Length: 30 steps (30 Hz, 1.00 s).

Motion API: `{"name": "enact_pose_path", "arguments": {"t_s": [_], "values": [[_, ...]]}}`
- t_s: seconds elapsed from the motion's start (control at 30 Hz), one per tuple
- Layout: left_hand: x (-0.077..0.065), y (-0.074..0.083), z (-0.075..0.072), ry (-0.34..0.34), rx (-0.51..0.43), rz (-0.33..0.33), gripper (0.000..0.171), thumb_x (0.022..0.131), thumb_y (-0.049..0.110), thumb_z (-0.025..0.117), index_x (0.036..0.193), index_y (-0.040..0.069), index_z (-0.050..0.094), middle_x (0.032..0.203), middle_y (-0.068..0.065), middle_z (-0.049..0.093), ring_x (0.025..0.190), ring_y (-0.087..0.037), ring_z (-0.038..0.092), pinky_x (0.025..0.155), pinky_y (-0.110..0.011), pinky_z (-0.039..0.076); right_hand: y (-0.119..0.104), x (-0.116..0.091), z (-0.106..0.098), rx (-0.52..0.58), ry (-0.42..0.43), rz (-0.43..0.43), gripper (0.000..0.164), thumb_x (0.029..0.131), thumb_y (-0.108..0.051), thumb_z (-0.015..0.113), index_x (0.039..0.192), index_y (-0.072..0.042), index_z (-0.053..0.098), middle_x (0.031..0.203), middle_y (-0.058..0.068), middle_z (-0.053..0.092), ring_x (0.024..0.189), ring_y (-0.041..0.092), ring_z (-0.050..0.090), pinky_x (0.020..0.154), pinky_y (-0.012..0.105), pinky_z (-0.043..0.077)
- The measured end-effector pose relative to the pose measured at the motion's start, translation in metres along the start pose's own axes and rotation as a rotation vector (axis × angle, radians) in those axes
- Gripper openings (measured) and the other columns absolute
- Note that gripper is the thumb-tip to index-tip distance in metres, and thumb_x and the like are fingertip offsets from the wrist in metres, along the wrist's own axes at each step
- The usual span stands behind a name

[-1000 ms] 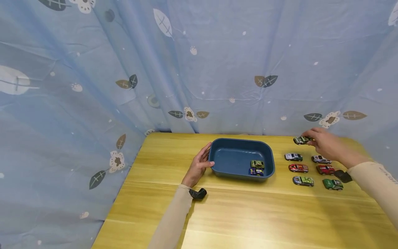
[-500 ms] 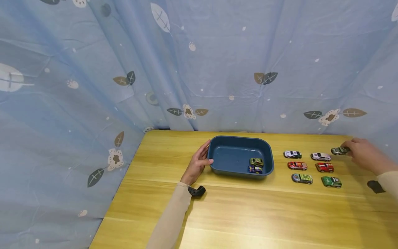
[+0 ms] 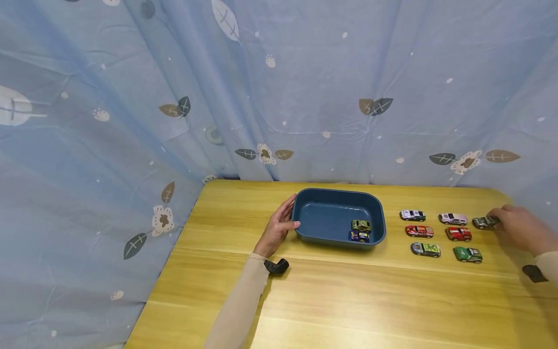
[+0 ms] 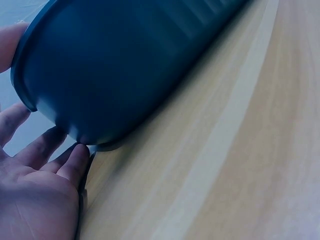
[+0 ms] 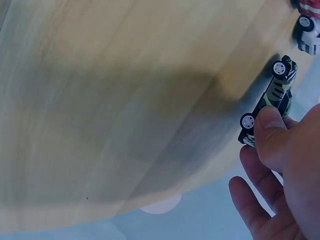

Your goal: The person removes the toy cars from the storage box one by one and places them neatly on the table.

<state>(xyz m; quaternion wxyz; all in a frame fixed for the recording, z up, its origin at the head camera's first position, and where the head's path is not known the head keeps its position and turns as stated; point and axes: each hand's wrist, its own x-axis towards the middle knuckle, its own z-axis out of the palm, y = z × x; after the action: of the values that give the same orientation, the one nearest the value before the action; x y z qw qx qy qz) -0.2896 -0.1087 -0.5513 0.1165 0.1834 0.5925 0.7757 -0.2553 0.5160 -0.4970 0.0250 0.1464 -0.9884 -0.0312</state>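
Observation:
My right hand [image 3: 519, 229] pinches a dark camouflage toy car [image 3: 483, 222] between thumb and fingers, at the right end of the back row of toy cars. In the right wrist view this toy car [image 5: 278, 92] is close over the wood, its wheels facing the camera's side. My left hand [image 3: 275, 230] holds the left end of a dark blue plastic bin [image 3: 318, 239], thumb at the rim, fingertips against the outer wall [image 4: 100, 75]. Inside the bin's right side lie a green camouflage car [image 3: 361, 225] and a purple-blue car [image 3: 359, 236].
Between bin and right hand, toy cars stand in two columns: white [image 3: 412, 215], red-orange [image 3: 419, 231] and yellow-green [image 3: 426, 249]; pale [image 3: 453, 219], red [image 3: 458, 234] and green [image 3: 468, 254]. A blue patterned curtain [image 3: 305, 97] hangs behind the wooden table [image 3: 348, 300].
My right hand has carried the dark camouflage car rightward from above the white car, then lowered it beside the pale car. The left hand stays at the bin.

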Motion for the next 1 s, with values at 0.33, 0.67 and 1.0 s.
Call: {"name": "enact_pose_path", "arguments": {"t_s": [0.33,0.67,1.0], "values": [[0.0005,0.0031,0.001,-0.003,0.001,0.001,0.086,0.094,-0.007,0.061,0.17,0.017,0.028,0.174,-0.013,0.03,0.163,-0.031,0.026,0.124,-0.036,0.035,0.0002,-0.003,0.0039,0.016,0.01,0.052,0.032,0.079,0.013,0.078,0.106,0.019,0.061,0.087,0.031,0.06,0.079,0.049,0.063,0.076,0.062,0.055],[0.0018,0.0054,0.0007,0.008,-0.006,0.004,0.086,0.093,-0.009,0.06,0.169,0.017,0.031,0.173,-0.013,0.031,0.162,-0.029,0.027,0.119,-0.026,0.039,-0.0056,0.0001,0.0014,0.039,-0.052,0.113,0.046,0.082,0.012,0.076,0.12,0.02,0.053,0.105,0.045,0.057,0.093,0.061,0.061,0.085,0.07,0.053],[-0.0006,0.0029,0.0005,-0.002,0.014,0.0,0.086,0.094,-0.009,0.06,0.17,0.015,0.027,0.175,-0.014,0.027,0.163,-0.031,0.024,0.129,-0.043,0.028,-0.0058,-0.0012,0.001,0.103,-0.137,0.143,0.088,0.084,0.013,0.071,0.153,0.019,0.016,0.123,0.058,0.039,0.104,0.07,0.052,0.088,0.074,0.049]]}}
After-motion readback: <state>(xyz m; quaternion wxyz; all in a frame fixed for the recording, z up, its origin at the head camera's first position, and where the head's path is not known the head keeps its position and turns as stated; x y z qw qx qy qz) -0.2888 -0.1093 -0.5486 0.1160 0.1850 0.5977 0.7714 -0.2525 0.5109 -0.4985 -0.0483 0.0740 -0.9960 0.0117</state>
